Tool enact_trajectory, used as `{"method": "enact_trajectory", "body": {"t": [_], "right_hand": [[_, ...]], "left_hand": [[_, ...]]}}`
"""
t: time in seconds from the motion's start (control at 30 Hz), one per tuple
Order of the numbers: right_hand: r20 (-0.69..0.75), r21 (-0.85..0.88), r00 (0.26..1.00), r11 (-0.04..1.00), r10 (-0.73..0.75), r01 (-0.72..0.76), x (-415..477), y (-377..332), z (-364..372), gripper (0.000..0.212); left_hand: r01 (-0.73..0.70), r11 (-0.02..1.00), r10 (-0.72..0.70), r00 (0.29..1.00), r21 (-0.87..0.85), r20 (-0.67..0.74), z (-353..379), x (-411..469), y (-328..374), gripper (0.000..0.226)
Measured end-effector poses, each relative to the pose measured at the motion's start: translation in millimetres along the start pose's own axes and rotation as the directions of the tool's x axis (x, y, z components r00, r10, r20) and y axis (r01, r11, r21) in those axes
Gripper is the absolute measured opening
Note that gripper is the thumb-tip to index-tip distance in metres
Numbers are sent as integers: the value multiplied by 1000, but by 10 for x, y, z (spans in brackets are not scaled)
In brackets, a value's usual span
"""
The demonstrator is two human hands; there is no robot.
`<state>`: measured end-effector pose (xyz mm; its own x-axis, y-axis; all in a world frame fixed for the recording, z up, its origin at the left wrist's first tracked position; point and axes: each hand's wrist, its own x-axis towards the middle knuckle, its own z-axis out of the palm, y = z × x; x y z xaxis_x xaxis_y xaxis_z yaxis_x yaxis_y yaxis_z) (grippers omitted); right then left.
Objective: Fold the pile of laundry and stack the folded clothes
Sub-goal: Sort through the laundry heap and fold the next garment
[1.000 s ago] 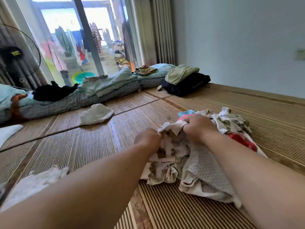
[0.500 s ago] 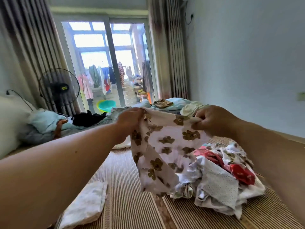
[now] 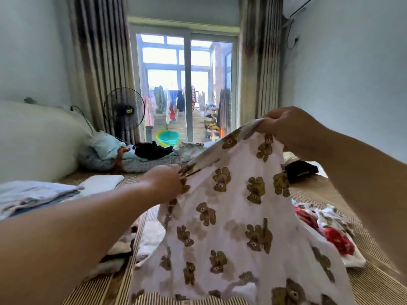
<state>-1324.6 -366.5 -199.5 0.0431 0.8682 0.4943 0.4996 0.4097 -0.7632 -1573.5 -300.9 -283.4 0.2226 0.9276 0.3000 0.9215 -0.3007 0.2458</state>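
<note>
Now the bear-print garment [image 3: 237, 216] is hanging spread open in front, its hem dropping toward the woven mat's [image 3: 94, 289] near edge; half a second ago it was only just lifting off the heap. By my judgement, the picking-out is ending and the folding is beginning. The cloth is looking thin and white, dotted with brown bears. The left hand [image 3: 164, 183] is pinching one upper edge low and the right hand [image 3: 290, 128] is gripping the other corner higher, so it is slanting. Beyond, the unfolded pile [image 3: 334, 236] is lying toward the mat's right edge, folded clothes [image 3: 37, 192] toward its left.
</note>
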Motion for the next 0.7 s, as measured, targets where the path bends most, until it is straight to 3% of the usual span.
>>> {"method": "enact_trajectory", "body": {"t": [0.07,0.13,0.2,0.3,0.43,0.53,0.63,0.7], "right_hand": [[20,-62,1000,998,0,1,-66,-16,-18,11],[29,-102,1000,995,7,-4,-136,0,-20,11],[37,-122,999,992,36,-31,-213,34,-39,14],[113,-237,990,970,79,-51,-367,109,-99,15],[157,-313,982,948,108,-54,-549,199,-161,10],[143,-238,982,968,121,-84,-603,258,-222,23],[107,-99,986,988,127,-117,-575,309,-274,29],[79,52,987,988,139,-143,-522,351,-270,33]], "left_hand": [[-29,998,27,999,47,41,-109,-111,-261,26],[4,978,-9,1000,-208,-22,-229,-214,-418,17],[-71,962,42,992,-262,-116,-318,-259,-576,18],[-41,890,18,998,-454,-55,-400,-374,-735,26],[13,745,-17,1000,-667,-1,-557,-499,-884,20],[14,643,-22,1000,-766,1,-683,-584,-921,12],[9,589,7,1000,-808,16,-804,-647,-941,64],[-3,543,24,1000,-840,12,-827,-623,-947,54]]}}
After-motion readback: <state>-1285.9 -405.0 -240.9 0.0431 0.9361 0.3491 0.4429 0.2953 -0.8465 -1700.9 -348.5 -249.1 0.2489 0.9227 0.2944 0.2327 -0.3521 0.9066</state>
